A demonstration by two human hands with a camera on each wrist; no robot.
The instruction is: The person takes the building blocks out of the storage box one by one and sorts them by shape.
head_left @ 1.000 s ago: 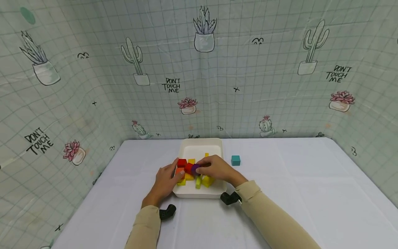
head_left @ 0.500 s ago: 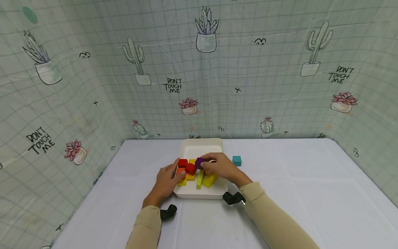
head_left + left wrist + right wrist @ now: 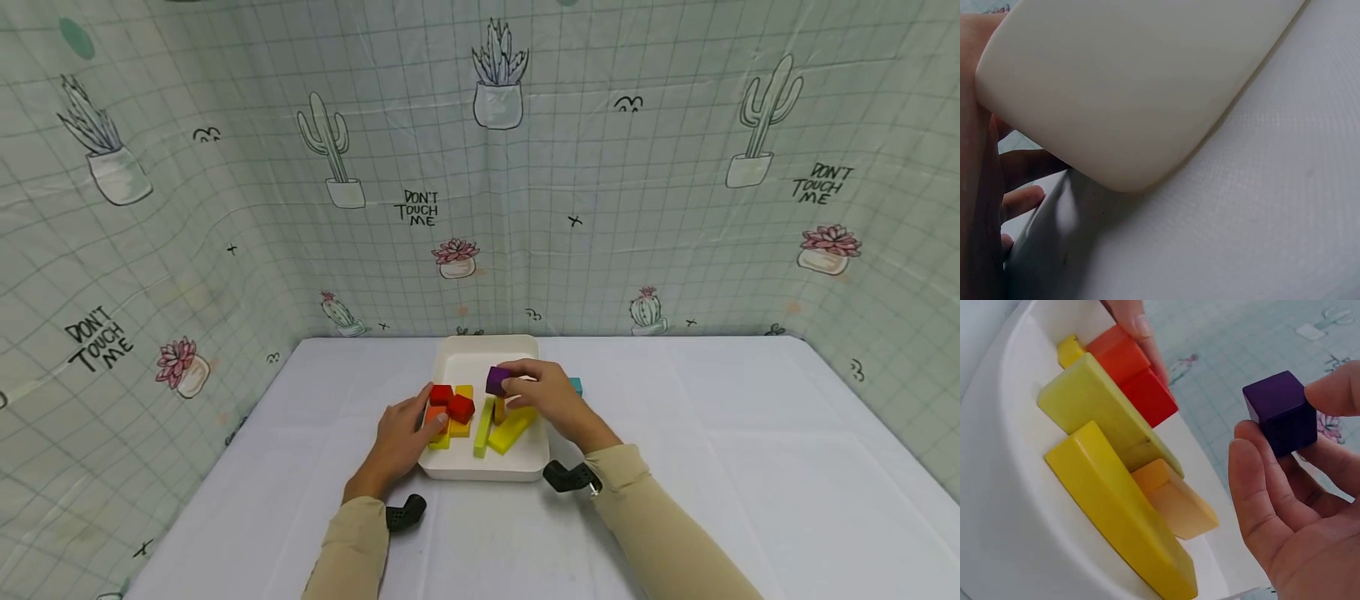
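Note:
My right hand (image 3: 551, 398) pinches a purple cube (image 3: 1280, 414) between thumb and fingertips, above the right half of a white tray (image 3: 483, 477). My left hand (image 3: 399, 437) grips the tray's left side, its thumb over the rim and its fingers along the outside. Inside the tray, near that thumb, lie a red cube (image 3: 442, 395), another red cube (image 3: 461, 408) and an orange block (image 3: 1117, 355). Below the right hand are a long yellow block (image 3: 1122, 512), a long yellow-green block (image 3: 1107, 415) and a light orange block (image 3: 1175, 500).
A teal cube (image 3: 576, 386) stands on the white table (image 3: 675, 433) just right of the tray, partly hidden behind my right hand. A cloth backdrop (image 3: 570, 167) with cactus drawings rises behind and beside the table.
My right hand has lifted the purple cube from beside the red cube and carried it right and away from me. The yellow blocks beneath have shifted and spread. My left hand stays put.

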